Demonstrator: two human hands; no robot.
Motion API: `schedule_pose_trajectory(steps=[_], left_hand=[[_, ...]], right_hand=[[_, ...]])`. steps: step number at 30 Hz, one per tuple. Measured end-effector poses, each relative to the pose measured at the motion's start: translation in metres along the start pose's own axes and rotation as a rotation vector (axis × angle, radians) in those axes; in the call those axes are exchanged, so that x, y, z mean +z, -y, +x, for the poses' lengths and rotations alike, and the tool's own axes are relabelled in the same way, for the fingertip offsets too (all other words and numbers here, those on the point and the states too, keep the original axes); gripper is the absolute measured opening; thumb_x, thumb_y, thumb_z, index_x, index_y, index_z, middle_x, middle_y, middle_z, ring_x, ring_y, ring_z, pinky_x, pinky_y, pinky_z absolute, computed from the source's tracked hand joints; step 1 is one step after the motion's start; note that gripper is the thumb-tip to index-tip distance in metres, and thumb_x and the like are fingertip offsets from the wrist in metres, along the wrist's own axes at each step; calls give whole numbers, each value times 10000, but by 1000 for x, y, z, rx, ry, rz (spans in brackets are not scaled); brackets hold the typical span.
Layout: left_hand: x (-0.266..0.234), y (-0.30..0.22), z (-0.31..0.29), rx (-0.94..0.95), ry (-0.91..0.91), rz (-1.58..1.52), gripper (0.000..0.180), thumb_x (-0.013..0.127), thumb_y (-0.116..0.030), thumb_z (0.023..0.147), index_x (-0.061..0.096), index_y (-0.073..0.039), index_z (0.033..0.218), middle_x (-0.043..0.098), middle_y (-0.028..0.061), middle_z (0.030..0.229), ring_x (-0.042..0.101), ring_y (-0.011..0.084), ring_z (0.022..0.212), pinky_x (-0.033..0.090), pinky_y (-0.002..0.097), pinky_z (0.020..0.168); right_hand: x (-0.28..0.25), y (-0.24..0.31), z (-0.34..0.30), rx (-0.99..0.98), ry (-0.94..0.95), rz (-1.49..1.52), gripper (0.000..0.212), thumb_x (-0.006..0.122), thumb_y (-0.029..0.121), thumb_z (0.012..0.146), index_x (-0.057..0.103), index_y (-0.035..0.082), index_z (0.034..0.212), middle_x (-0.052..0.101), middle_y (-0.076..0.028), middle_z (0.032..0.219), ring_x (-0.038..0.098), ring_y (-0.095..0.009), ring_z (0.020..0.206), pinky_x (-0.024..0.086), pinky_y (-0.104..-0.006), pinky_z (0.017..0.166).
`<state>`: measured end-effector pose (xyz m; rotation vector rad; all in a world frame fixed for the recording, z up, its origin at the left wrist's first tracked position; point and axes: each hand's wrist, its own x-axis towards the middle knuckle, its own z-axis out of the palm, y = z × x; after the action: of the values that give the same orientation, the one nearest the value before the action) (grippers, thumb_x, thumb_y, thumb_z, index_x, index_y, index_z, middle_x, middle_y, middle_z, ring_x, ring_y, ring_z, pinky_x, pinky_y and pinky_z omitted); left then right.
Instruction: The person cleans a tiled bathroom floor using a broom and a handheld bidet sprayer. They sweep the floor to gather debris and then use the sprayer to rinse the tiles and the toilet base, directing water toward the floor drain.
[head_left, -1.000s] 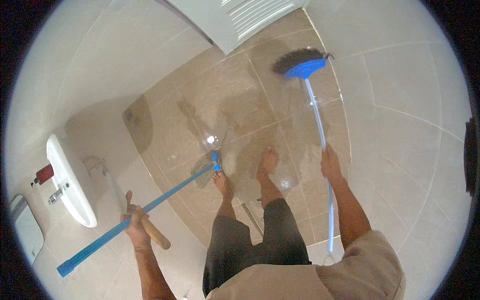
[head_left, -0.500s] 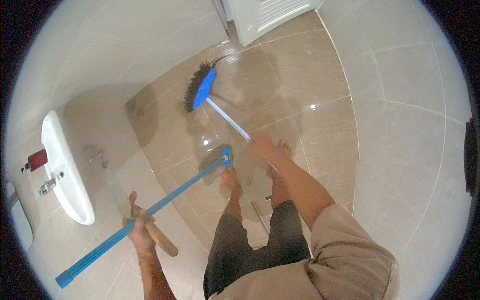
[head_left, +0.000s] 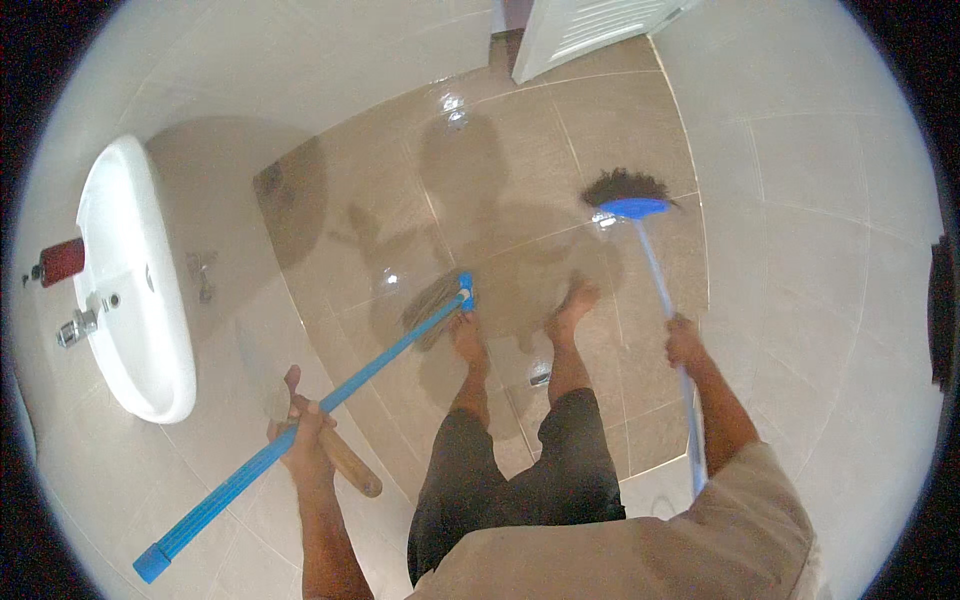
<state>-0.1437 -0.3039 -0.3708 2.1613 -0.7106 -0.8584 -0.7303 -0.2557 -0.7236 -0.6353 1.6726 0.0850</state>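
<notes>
Two long-handled tools extend over the tiled floor [head_left: 640, 120]: a blue-headed broom [head_left: 632, 208], its handle clasped by the right hand [head_left: 685, 343], and a blue-poled mop [head_left: 365, 376], gripped by the left hand [head_left: 312, 440] together with a tool's wooden handle [head_left: 352, 465]. Compared with half a second earlier, the broom head has passed from the left part of the floor to the right, near the right-hand wall [head_left: 810, 230]; the mop head remains beside the left foot [head_left: 467, 338]. The broom handle's near end is lost beside the right forearm and sleeve [head_left: 755, 490]; the far part of the wooden-handled tool, pale against the wall, is hard to make out, and the mop's grey strands are indistinct. The louvred door [head_left: 590, 35] is cut off above. The broom's long axis runs from lower right to upper centre-right, tilted slightly left, its dark bristles pointing away from the person. The mop's axis rises diagonally from lower left toward the feet, and the wooden handle crosses it, butt end slanting down to the right.
</notes>
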Motion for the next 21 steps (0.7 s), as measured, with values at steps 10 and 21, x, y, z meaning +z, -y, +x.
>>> schedule_pose_trajectory(steps=[10, 21], left_hand=[[-23, -2, -3, 4, -49, -2, 376, 679, -101, 825, 605, 49, 1162, 638, 162, 1076, 591, 127, 692, 503, 272, 644], [-7, 23, -21, -14, -118, -101, 580, 717, -111, 828, 553, 44, 1362, 569, 14, 789, 567, 132, 645, 498, 283, 590]], right_hand=[[295, 271, 85, -494, 226, -230, 441, 493, 337, 996, 605, -51, 1173, 661, -301, 928, 682, -396, 826, 536, -493, 739], [147, 308, 70, -623, -96, -312, 414, 506, 271, 985, 578, -35, 1254, 672, -302, 1023, 681, -436, 913, 540, -515, 790]])
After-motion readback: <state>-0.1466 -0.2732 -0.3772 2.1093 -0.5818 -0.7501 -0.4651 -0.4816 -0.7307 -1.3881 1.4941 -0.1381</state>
